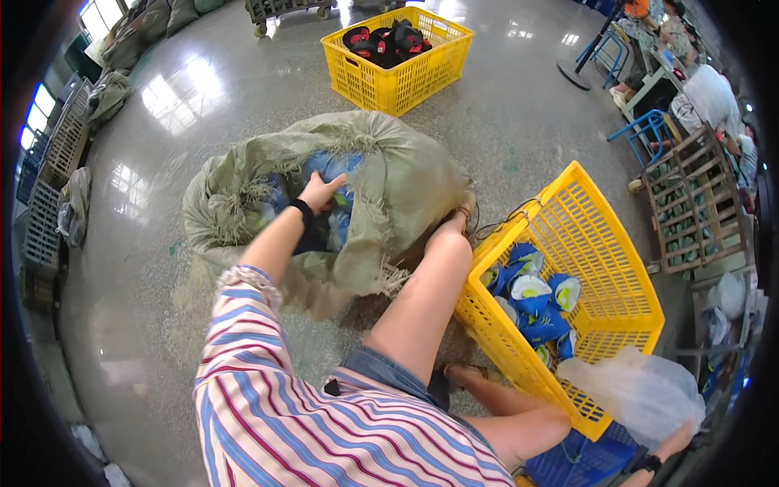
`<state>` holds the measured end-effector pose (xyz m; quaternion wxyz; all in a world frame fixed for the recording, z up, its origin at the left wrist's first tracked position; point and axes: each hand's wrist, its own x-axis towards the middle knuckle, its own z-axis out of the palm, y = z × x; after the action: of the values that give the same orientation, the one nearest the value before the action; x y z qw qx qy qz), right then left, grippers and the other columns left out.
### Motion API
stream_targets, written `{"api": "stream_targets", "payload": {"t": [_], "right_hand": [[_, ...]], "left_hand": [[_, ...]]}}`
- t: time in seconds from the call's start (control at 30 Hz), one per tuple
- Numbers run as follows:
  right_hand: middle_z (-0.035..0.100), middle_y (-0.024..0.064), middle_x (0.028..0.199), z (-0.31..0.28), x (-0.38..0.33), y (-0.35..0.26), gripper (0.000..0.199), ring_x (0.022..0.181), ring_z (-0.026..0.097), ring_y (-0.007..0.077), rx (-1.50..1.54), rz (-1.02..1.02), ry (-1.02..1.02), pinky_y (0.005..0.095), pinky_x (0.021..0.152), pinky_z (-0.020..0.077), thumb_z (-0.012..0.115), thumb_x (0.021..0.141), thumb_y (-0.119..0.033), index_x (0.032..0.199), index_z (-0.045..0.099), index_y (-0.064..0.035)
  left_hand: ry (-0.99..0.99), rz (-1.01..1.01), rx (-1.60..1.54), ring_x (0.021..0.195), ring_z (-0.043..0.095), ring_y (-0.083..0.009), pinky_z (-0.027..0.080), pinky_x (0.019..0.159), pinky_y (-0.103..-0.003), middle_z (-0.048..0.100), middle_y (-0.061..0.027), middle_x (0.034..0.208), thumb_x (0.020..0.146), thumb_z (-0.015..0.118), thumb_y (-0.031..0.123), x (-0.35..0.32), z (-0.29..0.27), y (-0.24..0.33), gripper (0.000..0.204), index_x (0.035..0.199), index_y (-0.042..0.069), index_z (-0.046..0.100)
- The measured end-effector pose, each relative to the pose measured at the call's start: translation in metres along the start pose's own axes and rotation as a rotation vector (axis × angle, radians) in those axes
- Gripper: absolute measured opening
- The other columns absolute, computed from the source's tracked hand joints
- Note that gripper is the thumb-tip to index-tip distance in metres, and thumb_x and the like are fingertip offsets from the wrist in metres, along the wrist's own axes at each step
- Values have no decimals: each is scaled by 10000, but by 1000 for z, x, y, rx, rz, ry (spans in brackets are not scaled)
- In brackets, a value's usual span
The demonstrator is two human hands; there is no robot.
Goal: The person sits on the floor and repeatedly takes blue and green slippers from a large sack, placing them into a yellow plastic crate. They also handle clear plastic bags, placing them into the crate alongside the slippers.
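My left hand (323, 193), with a black band at the wrist, reaches into the mouth of a frayed green woven sack (414, 174). Its thumb and a finger are apart against blue pieces (337, 223) inside; the other fingers are partly hidden. Right of my legs, a tilted yellow crate (596, 256) holds several blue pieces with white and lime parts (535, 304), which look like shoe uppers. At the lower right, my right hand (675, 438) is closed on a translucent white plastic bag (641, 394), which overlaps the crate's near corner.
Beyond the sack stands another yellow crate (398, 85) with black and red pieces. A blue crate (580, 458) sits below the tilted one. At right are a wooden rack (698, 203), blue stools (641, 138) and other people. Bundles and crates line the left wall.
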<state>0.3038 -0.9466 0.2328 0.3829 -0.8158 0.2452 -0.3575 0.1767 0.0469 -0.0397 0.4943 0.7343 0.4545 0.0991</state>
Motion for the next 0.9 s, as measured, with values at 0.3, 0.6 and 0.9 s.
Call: {"api": "stream_targets", "payload": {"t": [0.3, 0.6, 0.9], "right_hand": [[444, 138, 1302, 20, -38, -10, 502, 1196, 401, 252, -183, -630, -345, 337, 1037, 262, 494, 775, 13, 1273, 423, 4], [511, 135, 1255, 23, -96, -55, 486, 1173, 467, 220, -62, -593, -646, 321, 1022, 310, 464, 736, 87, 1217, 497, 26], [567, 98, 1106, -21, -12, 79, 331, 1050, 518, 221, 420, -174, -523, 334, 943, 380, 474, 815, -91, 1103, 537, 59]], "left_hand": [[152, -361, -558, 729, 613, -253, 487, 440, -360, 581, -176, 884, 689, 746, 404, 8, 64, -39, 670, 1111, 6, 411], [142, -126, -807, 777, 598, -221, 476, 691, -362, 620, -110, 914, 724, 686, 172, -47, 53, 64, 335, 975, -22, 581], [221, 236, -1061, 682, 600, -223, 500, 616, -373, 584, -94, 805, 718, 641, 105, -83, -118, 249, 229, 896, -6, 550]]}}
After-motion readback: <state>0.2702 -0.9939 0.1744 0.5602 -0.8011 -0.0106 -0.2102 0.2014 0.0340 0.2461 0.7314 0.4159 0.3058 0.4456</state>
